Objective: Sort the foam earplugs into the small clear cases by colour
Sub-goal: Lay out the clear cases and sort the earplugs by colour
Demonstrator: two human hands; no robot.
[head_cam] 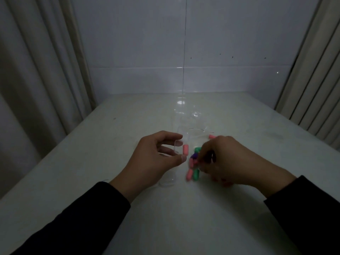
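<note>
Foam earplugs (pixel 193 162) lie in a small loose cluster on the pale counter (pixel 92 162), between the two hands. Colours seen: pink, green, purple. One pink earplug (pixel 185 150) sits apart at the cluster's far-left edge, standing roughly on end, just beside a small clear case (pixel 177 147). Another pink earplug (pixel 212 136) lies farther back, beyond the right hand. A pink (pixel 189 175) and a green earplug (pixel 196 174) lie side by side at the near edge of the cluster.

Left hand (pixel 156 159): fingers curled round the clear case, thumb at its near side, index finger at the far side; case held just above or on the counter, cannot tell which.

Right hand (pixel 226 161): knuckles up, fingertips bent down into the cluster, pinching at a pink earplug; grasp partly blurred, and which plug exactly is hard to tell.

More clear plastic, likely further cases (pixel 195 135), sits just behind the cluster; another clear piece (pixel 168 181) lies under the left wrist. Edges faint in dim light.

Both forearms in dark sleeves (pixel 82 218). Curtains (pixel 36 70) at both sides, white tiled wall (pixel 184 43) behind.
</note>
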